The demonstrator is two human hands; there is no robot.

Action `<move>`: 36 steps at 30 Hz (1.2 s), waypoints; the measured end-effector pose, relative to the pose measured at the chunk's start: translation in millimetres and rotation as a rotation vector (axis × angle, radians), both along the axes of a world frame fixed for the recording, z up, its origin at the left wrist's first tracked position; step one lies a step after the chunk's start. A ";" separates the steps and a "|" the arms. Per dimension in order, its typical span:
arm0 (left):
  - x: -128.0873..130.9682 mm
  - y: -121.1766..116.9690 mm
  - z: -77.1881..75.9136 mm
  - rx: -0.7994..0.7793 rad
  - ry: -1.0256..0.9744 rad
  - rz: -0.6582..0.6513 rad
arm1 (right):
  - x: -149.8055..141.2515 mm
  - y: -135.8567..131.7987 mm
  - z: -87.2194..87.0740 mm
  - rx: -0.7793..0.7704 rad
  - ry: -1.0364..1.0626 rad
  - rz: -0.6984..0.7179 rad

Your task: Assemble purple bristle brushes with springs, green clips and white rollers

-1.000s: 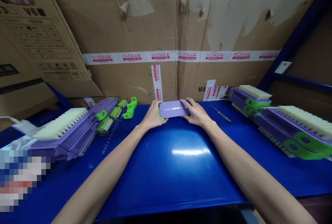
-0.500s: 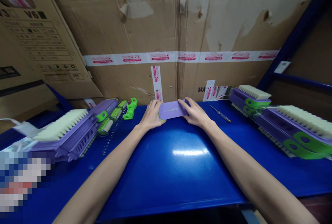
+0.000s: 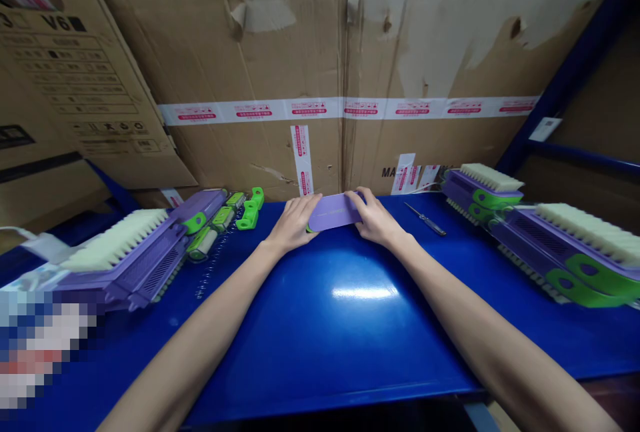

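A flat purple case piece (image 3: 334,213) with rounded ends is held up just above the blue table, between both hands. A strip of green shows at its left end. My left hand (image 3: 293,224) is closed round that end, with the fingers over the top. My right hand (image 3: 375,217) grips the other end, thumb in front and fingers along the upper edge. The underside of the piece is hidden from view.
Purple-and-green parts with cream bristle-like blocks stand at the left (image 3: 117,239) and right (image 3: 595,232). Small green brackets (image 3: 251,209) and a clear coil (image 3: 213,262) lie left of my hands. A slim pointed tool (image 3: 426,220) lies right. Cardboard (image 3: 250,52) stands behind.
My left fingers have slid further right over the top of the purple piece. The piece has tilted slightly, and its lettering shows less plainly. My right hand has barely moved.
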State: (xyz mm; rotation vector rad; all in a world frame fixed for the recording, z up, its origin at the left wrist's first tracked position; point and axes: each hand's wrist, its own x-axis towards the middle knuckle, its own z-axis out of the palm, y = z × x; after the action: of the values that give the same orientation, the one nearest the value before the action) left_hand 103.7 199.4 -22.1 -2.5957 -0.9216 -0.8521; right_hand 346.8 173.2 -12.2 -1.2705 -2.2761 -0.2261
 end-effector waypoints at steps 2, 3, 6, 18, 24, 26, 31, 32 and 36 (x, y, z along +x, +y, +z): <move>-0.6 1.3 -1.9 0.005 0.006 -0.002 | -0.7 -0.7 1.2 -0.013 0.004 0.006; -0.8 1.6 -2.3 0.006 0.010 -0.003 | -1.0 -0.9 1.6 -0.019 0.004 0.005; -0.9 1.1 -2.2 0.003 0.017 0.000 | -2.5 -2.1 2.8 -0.031 -0.007 -0.011; 2.8 -0.6 -6.8 -0.024 -0.072 0.015 | -8.4 -4.7 1.1 0.016 -0.027 -0.054; 3.6 -1.3 -6.5 -0.016 -0.133 0.086 | -4.7 -1.7 -3.7 0.009 -0.042 -0.067; 3.8 -2.2 -5.6 -0.014 -0.125 0.089 | -3.7 -0.7 -5.6 0.012 -0.039 -0.063; 4.1 -4.5 -3.4 -0.026 -0.114 0.065 | -2.8 -0.1 -6.7 0.021 -0.041 -0.056; 4.1 -4.8 -3.2 -0.022 -0.109 0.063 | -2.8 -0.3 -6.3 0.025 -0.046 -0.055; 4.2 -5.6 -3.0 -0.006 -0.112 0.067 | -2.9 -0.8 -4.8 0.041 -0.065 -0.061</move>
State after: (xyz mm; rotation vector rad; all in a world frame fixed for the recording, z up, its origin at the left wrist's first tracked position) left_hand 108.0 193.8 -25.1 -2.5281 -1.0370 -0.9862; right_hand 343.9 172.3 -17.0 -1.3302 -2.2772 -0.3386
